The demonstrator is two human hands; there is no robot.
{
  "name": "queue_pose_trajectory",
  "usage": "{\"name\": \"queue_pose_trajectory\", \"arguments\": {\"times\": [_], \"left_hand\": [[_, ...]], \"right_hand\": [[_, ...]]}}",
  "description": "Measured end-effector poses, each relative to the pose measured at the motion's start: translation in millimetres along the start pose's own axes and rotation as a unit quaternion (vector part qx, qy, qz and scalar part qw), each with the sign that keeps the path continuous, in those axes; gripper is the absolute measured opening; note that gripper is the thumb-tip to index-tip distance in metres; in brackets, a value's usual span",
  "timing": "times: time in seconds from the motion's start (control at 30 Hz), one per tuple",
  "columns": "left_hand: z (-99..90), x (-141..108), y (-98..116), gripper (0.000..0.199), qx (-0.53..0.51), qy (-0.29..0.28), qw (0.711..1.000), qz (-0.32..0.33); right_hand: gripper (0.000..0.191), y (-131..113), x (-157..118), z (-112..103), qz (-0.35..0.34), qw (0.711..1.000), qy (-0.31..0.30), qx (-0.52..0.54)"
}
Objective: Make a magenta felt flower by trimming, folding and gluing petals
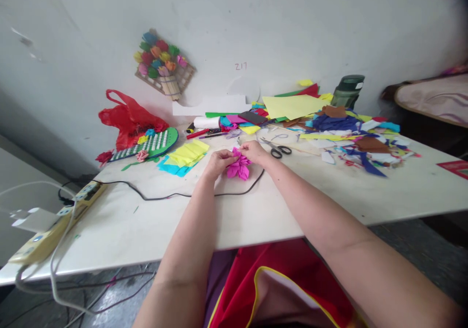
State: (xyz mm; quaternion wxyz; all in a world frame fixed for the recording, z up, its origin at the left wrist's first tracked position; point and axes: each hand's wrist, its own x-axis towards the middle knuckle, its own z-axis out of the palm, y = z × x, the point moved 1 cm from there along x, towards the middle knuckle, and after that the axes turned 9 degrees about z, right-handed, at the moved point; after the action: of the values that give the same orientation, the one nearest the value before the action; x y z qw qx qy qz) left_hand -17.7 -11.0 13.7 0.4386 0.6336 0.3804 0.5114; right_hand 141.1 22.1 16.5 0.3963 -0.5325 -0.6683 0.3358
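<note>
A magenta paper flower (239, 168) with several pointed petals is held just above the white table, between my two hands. My left hand (220, 161) pinches its left side with thumb and forefinger. At its upper right, the fingers of my right hand (254, 151) are closed on a petal edge. Black-handled scissors (280, 151) lie just right of my right hand. To the left of my left hand is a stack of yellow paper squares (188, 153), partly over blue paper squares (175, 168).
A black cable (146, 199) crosses the table (256, 225) from a power strip (54, 230). Paper scraps (365, 147) pile at the right, near a green bottle (347, 91). A red plastic bag (127, 118) and a green woven craft piece (149, 145) stand at the back left.
</note>
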Motion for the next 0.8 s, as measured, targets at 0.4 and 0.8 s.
{"name": "queue_pose_trajectory", "arguments": {"times": [0.4, 0.8], "left_hand": [[-1.0, 2.8, -1.4, 0.037, 0.025, 0.029, 0.999, 0.025], [-7.1, 4.2, -5.6, 0.039, 0.013, 0.067, 0.998, -0.017]], "right_hand": [[0.015, 4.6, 3.2, 3.5, 0.024, 1.000, 0.007, -0.015], [0.027, 23.2, 5.4, -85.2, 0.207, 0.904, 0.254, -0.274]]}}
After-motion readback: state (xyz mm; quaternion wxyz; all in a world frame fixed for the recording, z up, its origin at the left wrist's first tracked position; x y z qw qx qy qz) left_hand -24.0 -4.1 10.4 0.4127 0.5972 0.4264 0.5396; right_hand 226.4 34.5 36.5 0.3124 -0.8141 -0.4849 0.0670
